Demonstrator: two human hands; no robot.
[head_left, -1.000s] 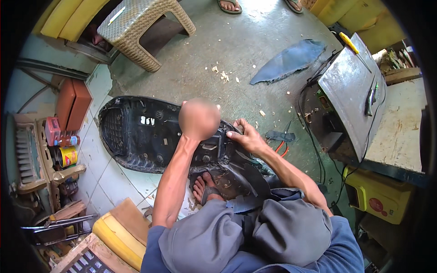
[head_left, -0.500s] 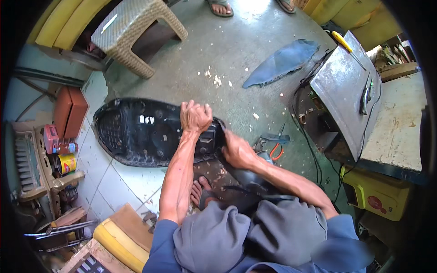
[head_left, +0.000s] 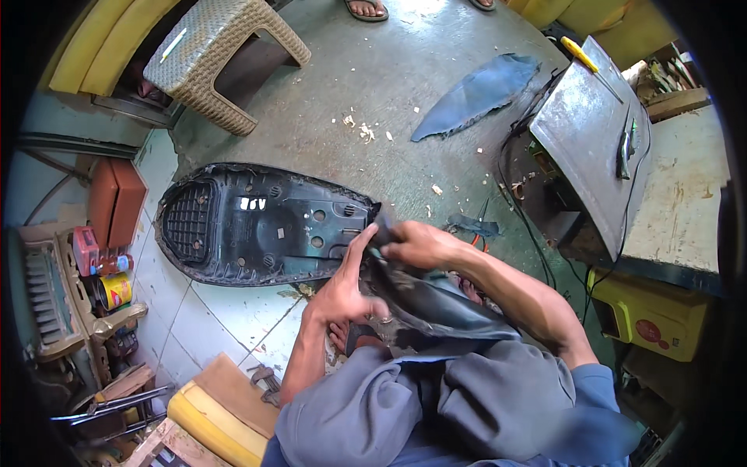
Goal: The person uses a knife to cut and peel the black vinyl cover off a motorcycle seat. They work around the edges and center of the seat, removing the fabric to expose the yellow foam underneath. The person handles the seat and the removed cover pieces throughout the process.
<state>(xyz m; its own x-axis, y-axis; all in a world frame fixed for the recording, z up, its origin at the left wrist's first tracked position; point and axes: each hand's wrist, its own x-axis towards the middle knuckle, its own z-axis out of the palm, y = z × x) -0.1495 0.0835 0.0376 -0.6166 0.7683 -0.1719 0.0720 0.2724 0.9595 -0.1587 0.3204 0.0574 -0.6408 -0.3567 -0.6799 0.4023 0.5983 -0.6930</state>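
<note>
A black seat base (head_left: 284,222) lies upside down on the floor in front of me, with loose black covering (head_left: 432,307) hanging from its narrow right end toward my knees. My right hand (head_left: 412,247) is closed on the black covering beside that end. My left hand (head_left: 350,288) has its fingers stretched upward and thumb apart, alongside the covering at the seat's lower right; whether it touches the material is unclear. Beyond my right hand lie orange-handled scissors (head_left: 482,244), partly hidden, and a dark scrap (head_left: 475,226).
A wicker-patterned stool (head_left: 198,47) and another person's sandaled foot (head_left: 366,14) are ahead. A blue-grey offcut (head_left: 475,93) lies among shavings. Right: metal panel (head_left: 576,136), yellow screwdriver (head_left: 580,53), cables (head_left: 513,202), yellow bin (head_left: 646,319). Left: brick-red box (head_left: 115,198), cans. Yellow padded piece (head_left: 210,420) sits lower left.
My left hand has left the seat's upper edge, dropping toward me and opening. My right hand keeps working at the narrow end, where the covering is now pulled away from the base.
</note>
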